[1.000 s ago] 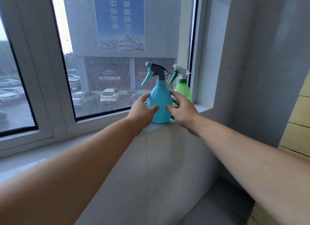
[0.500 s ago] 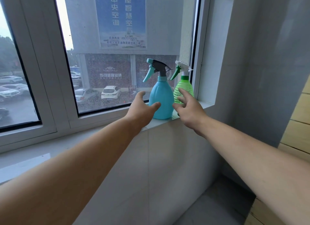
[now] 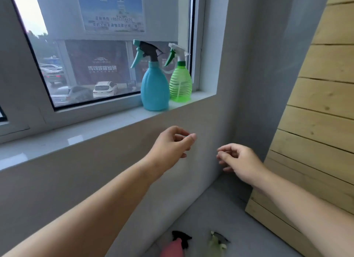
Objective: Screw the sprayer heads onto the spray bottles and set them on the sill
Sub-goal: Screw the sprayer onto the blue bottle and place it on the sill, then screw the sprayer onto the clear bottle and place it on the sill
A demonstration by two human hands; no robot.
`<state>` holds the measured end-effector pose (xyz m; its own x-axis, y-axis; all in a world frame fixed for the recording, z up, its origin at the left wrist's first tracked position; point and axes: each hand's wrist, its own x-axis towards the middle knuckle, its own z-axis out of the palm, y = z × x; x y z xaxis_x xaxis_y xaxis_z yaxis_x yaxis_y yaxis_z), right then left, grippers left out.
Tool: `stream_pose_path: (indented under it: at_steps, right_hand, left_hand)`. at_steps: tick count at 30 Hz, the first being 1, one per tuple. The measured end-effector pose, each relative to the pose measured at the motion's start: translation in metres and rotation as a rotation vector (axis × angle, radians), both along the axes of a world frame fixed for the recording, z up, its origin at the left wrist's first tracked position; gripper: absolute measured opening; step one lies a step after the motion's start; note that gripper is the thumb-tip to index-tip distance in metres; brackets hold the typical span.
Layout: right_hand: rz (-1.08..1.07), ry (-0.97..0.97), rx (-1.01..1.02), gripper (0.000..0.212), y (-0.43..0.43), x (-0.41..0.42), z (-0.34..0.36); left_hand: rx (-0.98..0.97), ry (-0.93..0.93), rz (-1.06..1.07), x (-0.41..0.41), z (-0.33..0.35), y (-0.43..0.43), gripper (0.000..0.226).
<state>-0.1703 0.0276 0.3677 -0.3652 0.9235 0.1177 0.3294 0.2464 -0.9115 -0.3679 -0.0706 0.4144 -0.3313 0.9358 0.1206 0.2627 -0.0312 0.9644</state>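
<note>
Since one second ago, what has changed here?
The left hand and right hand let go of the blue plastic spray bottle and dropped below the white window sill, both loosely curled, empty. It and the green ribbed spray bottle stayed upright there.

On the sill (image 3: 95, 130), near its right end: blue spray bottle (image 3: 154, 90) and green spray bottle (image 3: 181, 86), upright, side by side. On the floor (image 3: 220, 209): pink bottle (image 3: 172, 248), pale green bottle (image 3: 218, 243).
</note>
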Motion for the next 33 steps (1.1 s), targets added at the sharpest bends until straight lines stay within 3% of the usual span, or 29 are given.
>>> stream_pose_path:
  at_steps: [5,9,14,21,24,29,33]
  right_hand:
    - [-0.081,-0.113,-0.191,0.005,0.003,0.054,-0.076]
    - [-0.123,-0.205,-0.323,0.009,0.01,0.08,-0.139]
    - [-0.15,-0.284,-0.494,0.022,0.012,0.091,-0.227]
    - [-0.157,-0.374,-0.537,0.011,0.034,0.084,-0.32]
    - [-0.168,-0.429,-0.531,0.03,0.051,0.074,-0.356]
    - [-0.163,-0.459,-0.595,0.055,0.066,0.057,-0.399]
    - [-0.183,-0.537,-0.563,0.052,0.072,0.053,-0.42]
  left_hand:
    - [-0.341,-0.031,-0.173,0.034,-0.096,0.023,0.023]
    - [-0.554,-0.026,-0.158,0.052,-0.176,0.037,0.046]
    - [-0.799,0.051,-0.181,0.079,-0.274,0.038,0.037]
    - [-0.88,0.027,-0.139,0.096,-0.363,0.048,0.073]
    - [-0.915,0.051,-0.149,0.097,-0.393,0.053,0.082]
    - [-0.954,0.149,-0.185,0.104,-0.428,0.06,0.085]
    - [-0.992,0.149,-0.203,0.107,-0.447,0.058,0.078]
